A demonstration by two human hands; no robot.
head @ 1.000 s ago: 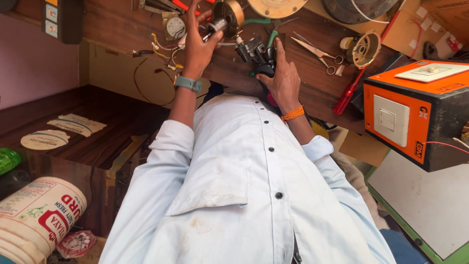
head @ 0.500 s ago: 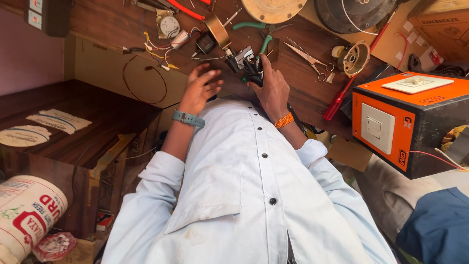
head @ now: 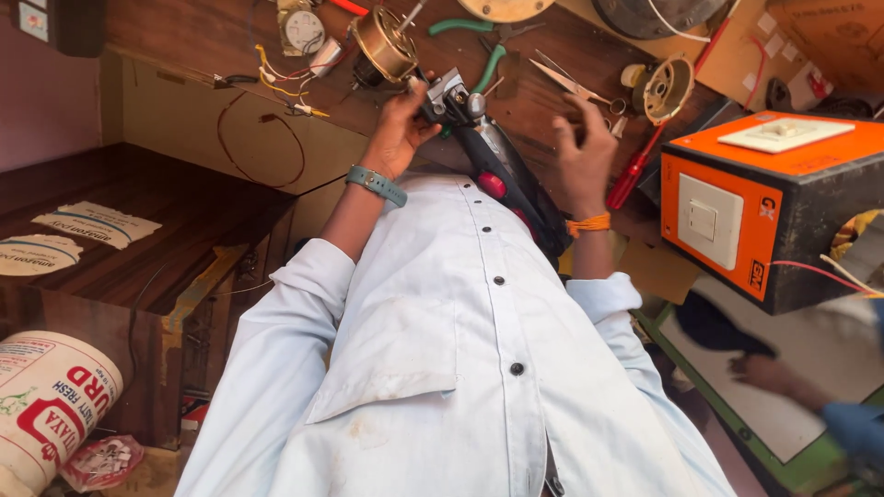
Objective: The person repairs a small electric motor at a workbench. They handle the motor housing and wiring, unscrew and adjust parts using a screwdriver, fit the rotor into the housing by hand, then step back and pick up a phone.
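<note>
My left hand [head: 398, 129], with a teal watch on the wrist, grips the metal head of a black and red hand tool [head: 502, 170]. The tool lies slanted from the bench edge down onto my white shirt. A brass-coloured motor [head: 385, 46] with coloured wires [head: 285, 78] sits just above that hand. My right hand [head: 580, 147], an orange thread around its wrist, hovers to the right of the tool. Its fingers are curled apart and hold nothing. Scissors [head: 571, 85] lie just above it.
Green-handled pliers [head: 483, 51], a red screwdriver [head: 633, 177], a small round spool [head: 665, 87] and a white dial [head: 299, 28] lie on the wooden bench. An orange and black switch box [head: 764, 202] stands right. Another person's hand [head: 783, 382] reaches in lower right. A white bucket [head: 46, 405] lies lower left.
My left hand dropped from the motor to the bench edge, then rose onto the tool's head. My right hand let go of the tool and moved right. The tool now lies lower, onto my shirt.
</note>
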